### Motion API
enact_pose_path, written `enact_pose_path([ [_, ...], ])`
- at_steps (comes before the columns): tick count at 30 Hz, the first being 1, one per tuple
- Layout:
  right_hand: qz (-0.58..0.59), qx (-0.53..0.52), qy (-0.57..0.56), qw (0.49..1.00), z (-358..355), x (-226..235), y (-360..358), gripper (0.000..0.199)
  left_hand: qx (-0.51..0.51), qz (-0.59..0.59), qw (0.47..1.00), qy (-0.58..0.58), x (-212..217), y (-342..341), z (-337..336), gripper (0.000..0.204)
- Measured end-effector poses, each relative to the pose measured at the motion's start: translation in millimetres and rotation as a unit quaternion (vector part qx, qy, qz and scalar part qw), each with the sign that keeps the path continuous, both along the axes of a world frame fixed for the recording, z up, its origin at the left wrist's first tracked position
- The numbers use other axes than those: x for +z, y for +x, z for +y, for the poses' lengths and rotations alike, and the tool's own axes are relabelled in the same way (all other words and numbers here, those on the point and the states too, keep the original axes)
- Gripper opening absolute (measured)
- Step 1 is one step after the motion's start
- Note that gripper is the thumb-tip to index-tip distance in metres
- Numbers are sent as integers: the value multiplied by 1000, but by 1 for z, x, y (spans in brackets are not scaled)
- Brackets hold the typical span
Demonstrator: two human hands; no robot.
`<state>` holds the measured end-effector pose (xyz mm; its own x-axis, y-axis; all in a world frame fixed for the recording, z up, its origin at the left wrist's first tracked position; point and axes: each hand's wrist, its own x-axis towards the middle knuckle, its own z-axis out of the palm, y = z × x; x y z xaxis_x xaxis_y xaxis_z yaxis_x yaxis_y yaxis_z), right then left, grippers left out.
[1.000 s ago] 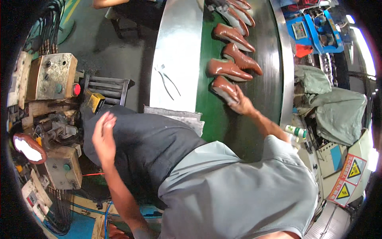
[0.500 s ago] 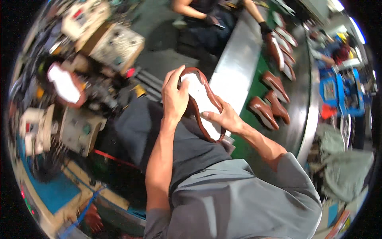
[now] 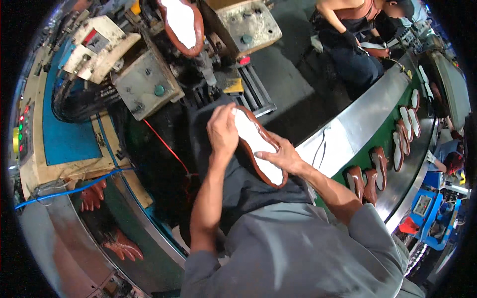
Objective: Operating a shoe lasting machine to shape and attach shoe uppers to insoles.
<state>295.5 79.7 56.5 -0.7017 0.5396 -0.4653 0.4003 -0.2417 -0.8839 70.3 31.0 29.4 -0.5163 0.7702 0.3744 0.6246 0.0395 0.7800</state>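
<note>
Fingers of the left hand (image 3: 222, 132) and right hand (image 3: 286, 157) grasp a brown shoe (image 3: 255, 140), white bottom up. Other shoes (image 3: 379, 168) lie between the side edges of the green belt (image 3: 363, 158).

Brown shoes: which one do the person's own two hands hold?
The shoe over the lap, between left hand and right hand; no other touches them: one is at the machine, several line the green belt.

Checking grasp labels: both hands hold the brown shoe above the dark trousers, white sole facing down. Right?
Not quite: the white sole faces up, as the head view shows. The left hand and right hand do both hold the brown shoe above the dark trousers.
</note>
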Motion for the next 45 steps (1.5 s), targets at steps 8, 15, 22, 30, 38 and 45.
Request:
enact_pose_path([
  [8,-71,31,85,993,-2,11,4,101,20,-57,994,-93,-13,-7,8,25],
  [15,-153,204,520,815,-24,37,19,91,48,-61,985,-156,-37,-24,22,33],
  [22,-125,114,483,859,-3,55,21,78,-10,-95,995,4,-10,-111,59,24],
  [30,-89,15,578,811,74,140,-67,78,-139,-522,835,102,91,-262,168,61],
  [38,19,-8,632,775,159,161,-220,76,-185,-277,936,113,128,-215,49,72],
  [45,1,-28,596,803,176,117,-293,80,6,-621,778,96,99,-149,-38,88],
])
